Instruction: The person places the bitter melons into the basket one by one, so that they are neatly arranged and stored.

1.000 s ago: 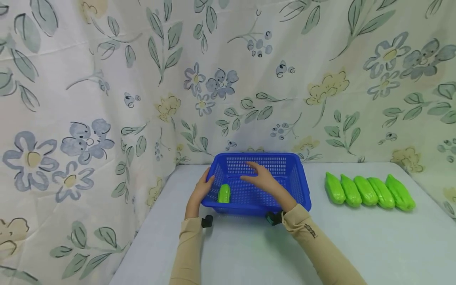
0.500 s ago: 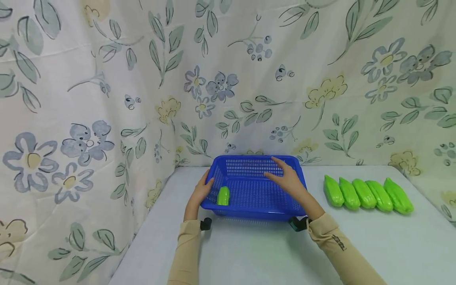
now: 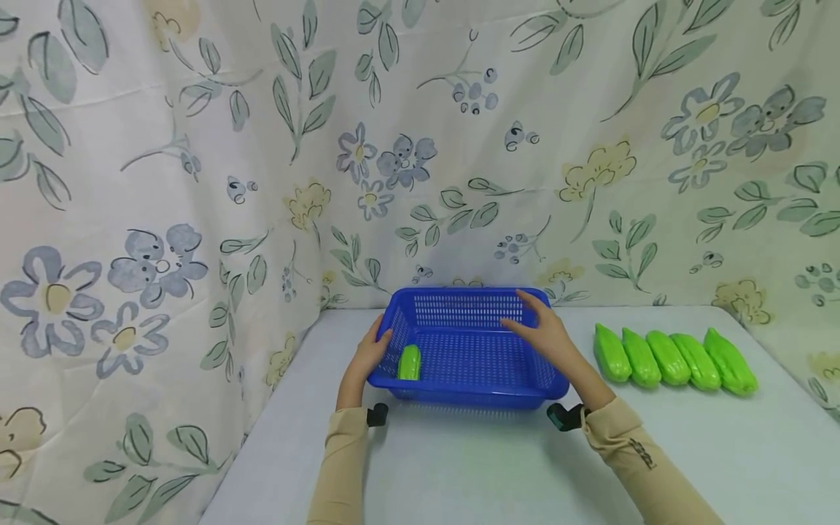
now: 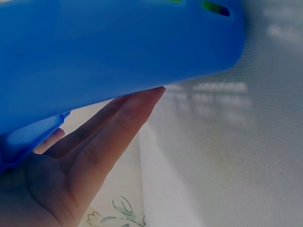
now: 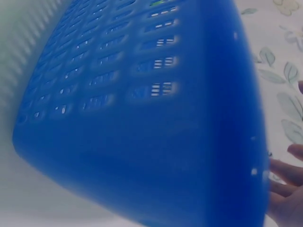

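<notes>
One end of the blue basket (image 3: pixel 472 357) is in the left hand (image 3: pixel 364 359), thumb (image 3: pixel 385 337) over the rim (image 3: pixel 459 392); at the other, the right hand (image 3: pixel 551 340) is spread wide, holding nothing. The side wall (image 3: pixel 397 350) stands between the left hand and the green vegetable (image 3: pixel 410 362) just inside. Past the right hand, five matching vegetables (image 3: pixel 668 357) lie on the white table (image 3: pixel 472 474); flowered cloth (image 3: pixel 453 131) hangs behind.

A smooth, glossy plastic basket (image 3: pixel 469 392) sits at 5 o'clock; shiny, lumpy-skinned vegetables (image 3: pixel 668 357) gleam at 4. Matt, creased printed cloth (image 3: pixel 420 153) hangs at 12, with a matt, fine-textured table (image 3: pixel 459 474) at 6 and wrinkled fabric sleeves (image 3: pixel 337 470) at 7 and 4.
</notes>
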The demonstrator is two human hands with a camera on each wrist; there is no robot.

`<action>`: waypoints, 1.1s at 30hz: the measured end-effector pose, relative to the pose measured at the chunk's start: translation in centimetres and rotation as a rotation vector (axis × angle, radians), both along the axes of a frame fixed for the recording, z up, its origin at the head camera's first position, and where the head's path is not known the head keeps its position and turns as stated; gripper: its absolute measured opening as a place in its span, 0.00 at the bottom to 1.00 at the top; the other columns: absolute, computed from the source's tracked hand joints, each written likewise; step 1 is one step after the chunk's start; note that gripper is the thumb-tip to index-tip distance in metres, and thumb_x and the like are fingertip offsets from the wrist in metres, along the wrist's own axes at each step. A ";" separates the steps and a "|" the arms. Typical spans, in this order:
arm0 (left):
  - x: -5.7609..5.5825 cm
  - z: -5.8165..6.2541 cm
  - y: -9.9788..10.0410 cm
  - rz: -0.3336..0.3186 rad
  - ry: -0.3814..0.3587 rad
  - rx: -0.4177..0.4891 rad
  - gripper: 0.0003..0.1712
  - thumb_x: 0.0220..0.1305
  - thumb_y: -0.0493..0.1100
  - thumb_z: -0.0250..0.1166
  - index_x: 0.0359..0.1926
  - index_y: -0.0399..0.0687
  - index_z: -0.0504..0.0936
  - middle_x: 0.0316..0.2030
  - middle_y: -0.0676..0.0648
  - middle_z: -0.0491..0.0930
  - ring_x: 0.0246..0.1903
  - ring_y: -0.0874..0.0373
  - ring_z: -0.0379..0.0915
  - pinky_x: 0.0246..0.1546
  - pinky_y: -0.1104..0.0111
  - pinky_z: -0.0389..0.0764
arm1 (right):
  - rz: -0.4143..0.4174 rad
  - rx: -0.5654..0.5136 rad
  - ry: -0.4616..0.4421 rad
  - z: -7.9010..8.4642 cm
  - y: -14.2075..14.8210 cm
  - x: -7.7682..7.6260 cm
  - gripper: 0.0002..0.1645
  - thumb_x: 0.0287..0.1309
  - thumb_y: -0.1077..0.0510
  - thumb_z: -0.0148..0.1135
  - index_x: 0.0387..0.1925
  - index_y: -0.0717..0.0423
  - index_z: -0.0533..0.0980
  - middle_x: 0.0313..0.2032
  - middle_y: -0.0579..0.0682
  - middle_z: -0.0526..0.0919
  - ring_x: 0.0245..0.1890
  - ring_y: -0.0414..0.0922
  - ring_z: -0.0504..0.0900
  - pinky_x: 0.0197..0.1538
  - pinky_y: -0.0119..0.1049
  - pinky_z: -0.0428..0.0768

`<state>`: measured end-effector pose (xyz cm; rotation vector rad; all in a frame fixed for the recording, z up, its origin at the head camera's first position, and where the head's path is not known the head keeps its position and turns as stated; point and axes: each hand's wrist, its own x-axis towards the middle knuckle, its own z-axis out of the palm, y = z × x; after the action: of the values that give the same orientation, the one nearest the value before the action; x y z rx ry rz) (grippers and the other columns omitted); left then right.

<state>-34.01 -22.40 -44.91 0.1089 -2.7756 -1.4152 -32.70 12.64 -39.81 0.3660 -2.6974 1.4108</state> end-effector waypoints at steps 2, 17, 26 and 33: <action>0.0 0.0 0.0 0.000 0.000 -0.001 0.35 0.77 0.52 0.46 0.77 0.48 0.48 0.74 0.34 0.53 0.72 0.31 0.49 0.68 0.35 0.55 | 0.000 -0.005 -0.003 0.0 0.2 0.0 0.49 0.63 0.41 0.61 0.76 0.55 0.51 0.72 0.67 0.57 0.72 0.66 0.57 0.70 0.64 0.60; -0.3 -0.2 -0.2 0.000 -0.010 0.008 0.35 0.77 0.54 0.44 0.77 0.50 0.48 0.75 0.35 0.52 0.73 0.32 0.47 0.69 0.36 0.53 | -0.068 -0.019 0.030 -0.2 2.8 0.1 0.48 0.64 0.44 0.62 0.75 0.57 0.51 0.73 0.67 0.55 0.73 0.66 0.56 0.72 0.61 0.59; -0.2 -0.1 -0.1 -0.002 0.010 -0.006 0.36 0.76 0.58 0.44 0.77 0.53 0.49 0.74 0.35 0.54 0.72 0.30 0.49 0.67 0.34 0.55 | -0.128 -0.023 0.009 -0.2 4.3 0.4 0.49 0.64 0.45 0.61 0.76 0.56 0.48 0.74 0.68 0.51 0.73 0.68 0.52 0.70 0.68 0.55; -0.2 0.1 0.0 -0.001 0.006 -0.013 0.34 0.77 0.51 0.45 0.77 0.46 0.48 0.74 0.33 0.53 0.72 0.31 0.49 0.69 0.37 0.55 | -0.157 -0.018 -0.001 -0.8 5.6 0.3 0.51 0.65 0.43 0.60 0.77 0.56 0.46 0.75 0.66 0.49 0.74 0.68 0.50 0.68 0.70 0.55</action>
<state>-34.17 -22.43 -44.86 0.1032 -2.7798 -1.3954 -32.39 18.20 -40.62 0.1482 -2.6456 1.3901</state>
